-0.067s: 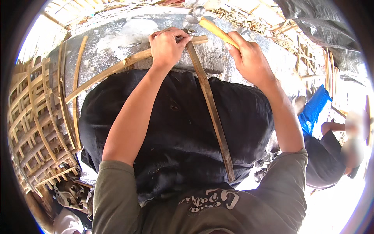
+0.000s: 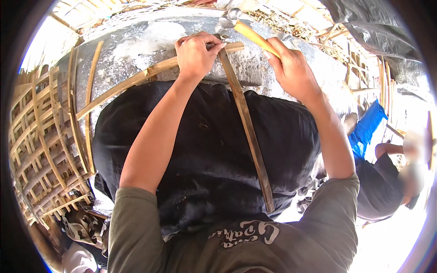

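While the right hand (image 2: 292,68) grips a yellow-handled hammer (image 2: 249,32) right of upper centre, the left hand (image 2: 198,53) sits at upper centre, its fingers bunched narrow where a wooden strip (image 2: 129,84) meets a second strip (image 2: 247,125); what they pinch, I cannot tell.

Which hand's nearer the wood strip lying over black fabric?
Left. The left hand is at the wood strip's upper end; the right hand is apart, to its right, gripping a hammer.
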Action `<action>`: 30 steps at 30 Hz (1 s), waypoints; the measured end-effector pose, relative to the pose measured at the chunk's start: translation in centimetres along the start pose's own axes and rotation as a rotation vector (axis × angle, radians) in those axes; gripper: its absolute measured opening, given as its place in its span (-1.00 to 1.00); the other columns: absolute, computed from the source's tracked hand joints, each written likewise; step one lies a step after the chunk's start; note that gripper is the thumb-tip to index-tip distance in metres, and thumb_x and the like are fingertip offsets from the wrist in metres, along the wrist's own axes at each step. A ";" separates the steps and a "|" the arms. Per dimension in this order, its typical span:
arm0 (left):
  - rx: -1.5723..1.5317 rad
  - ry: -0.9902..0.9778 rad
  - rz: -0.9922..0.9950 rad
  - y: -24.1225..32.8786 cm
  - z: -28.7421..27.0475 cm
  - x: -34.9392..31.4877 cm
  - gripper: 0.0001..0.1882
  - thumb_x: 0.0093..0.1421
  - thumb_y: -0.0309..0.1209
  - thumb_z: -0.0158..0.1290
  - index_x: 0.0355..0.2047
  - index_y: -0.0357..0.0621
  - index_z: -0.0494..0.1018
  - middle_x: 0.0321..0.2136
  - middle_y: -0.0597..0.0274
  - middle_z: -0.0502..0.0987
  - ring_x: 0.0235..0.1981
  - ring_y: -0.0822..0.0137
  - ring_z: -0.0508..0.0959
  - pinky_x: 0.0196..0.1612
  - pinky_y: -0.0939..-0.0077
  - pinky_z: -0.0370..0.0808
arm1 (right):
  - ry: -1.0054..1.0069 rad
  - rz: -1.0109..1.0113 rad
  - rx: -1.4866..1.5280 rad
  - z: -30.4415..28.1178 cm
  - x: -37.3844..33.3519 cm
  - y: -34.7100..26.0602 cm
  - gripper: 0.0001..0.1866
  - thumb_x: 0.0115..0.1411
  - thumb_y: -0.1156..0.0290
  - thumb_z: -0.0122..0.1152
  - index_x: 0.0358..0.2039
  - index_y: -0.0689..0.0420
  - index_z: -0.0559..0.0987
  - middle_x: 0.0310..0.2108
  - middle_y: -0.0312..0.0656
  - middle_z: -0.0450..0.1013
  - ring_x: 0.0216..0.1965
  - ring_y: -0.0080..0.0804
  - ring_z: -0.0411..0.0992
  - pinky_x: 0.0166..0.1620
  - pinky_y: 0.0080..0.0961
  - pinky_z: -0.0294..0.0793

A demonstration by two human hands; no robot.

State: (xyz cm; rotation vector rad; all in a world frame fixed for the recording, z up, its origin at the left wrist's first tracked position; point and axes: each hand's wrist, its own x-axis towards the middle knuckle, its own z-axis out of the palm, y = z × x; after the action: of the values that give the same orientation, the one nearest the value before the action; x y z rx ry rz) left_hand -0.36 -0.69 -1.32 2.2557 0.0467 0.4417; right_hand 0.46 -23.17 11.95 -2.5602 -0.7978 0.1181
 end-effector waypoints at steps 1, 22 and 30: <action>-0.001 -0.007 -0.003 0.0 0.0 0.0 -0.91 0.10 -0.25 0.29 -0.45 0.08 0.68 -0.41 0.50 0.65 -0.28 0.31 0.60 0.12 0.21 0.21 | 0.009 -0.002 0.014 0.1 0.0 0.2 -0.77 0.29 0.45 0.13 -0.05 0.08 0.43 -0.49 0.10 0.51 -0.39 0.21 0.51 -0.36 0.02 0.43; 0.027 0.054 0.056 -0.7 0.5 0.4 -0.96 0.09 -0.30 0.27 -0.44 0.11 0.66 -0.37 0.48 0.65 -0.25 0.31 0.61 0.13 0.18 0.22 | -0.137 0.618 1.122 -2.7 -12.4 -6.8 -0.67 0.53 0.18 -0.21 -0.01 0.18 0.39 0.00 -0.10 0.46 -0.03 -0.39 0.44 -0.01 -0.37 0.51; 0.022 0.020 0.032 -0.8 0.3 0.5 -0.95 0.11 -0.28 0.26 -0.44 0.12 0.66 -0.37 0.50 0.65 -0.25 0.28 0.61 0.12 0.17 0.22 | -0.123 0.729 0.893 -0.5 -18.4 -10.1 -0.65 0.51 0.24 -0.14 0.09 0.27 0.35 0.15 -0.06 0.38 0.17 -0.37 0.40 0.14 -0.42 0.44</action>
State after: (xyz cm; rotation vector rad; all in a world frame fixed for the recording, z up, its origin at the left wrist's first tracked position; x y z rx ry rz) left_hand 0.33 -0.26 -1.97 2.2760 0.0259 0.4835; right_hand -19.89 -26.31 15.96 -1.8432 0.1955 0.6870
